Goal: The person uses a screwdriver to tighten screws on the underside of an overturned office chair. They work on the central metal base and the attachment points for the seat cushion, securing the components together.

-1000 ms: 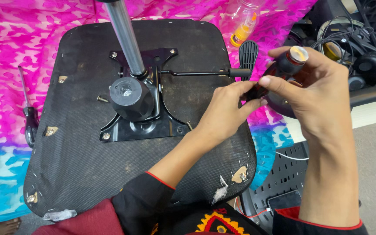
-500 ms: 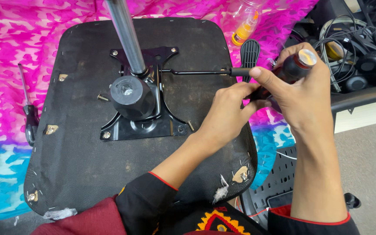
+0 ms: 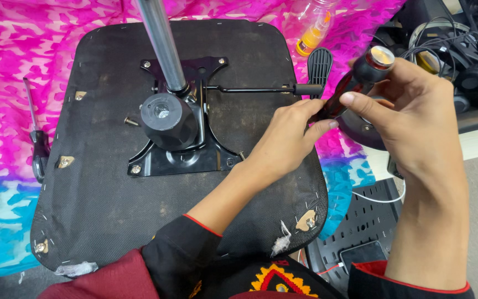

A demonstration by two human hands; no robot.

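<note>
Right hand [image 3: 410, 119] wraps the black screwdriver handle [image 3: 360, 77]; left hand [image 3: 291, 138] pinches its shaft near the upturned chair seat's [image 3: 112, 210] right edge; tool angled, risk: tip slips off, scraping fingers; beyond, lever paddle [image 3: 320, 64], steel column [image 3: 161, 41].

Both hands bare: left hand [image 3: 286, 141], right hand [image 3: 410, 119], no gloves, rings or watch. Black long sleeves [image 3: 181, 249] pushed up the forearms, thin red cuff trim. Maroon cloth with red-yellow embroidered patch [image 3: 278, 282] at bottom edge.
</note>
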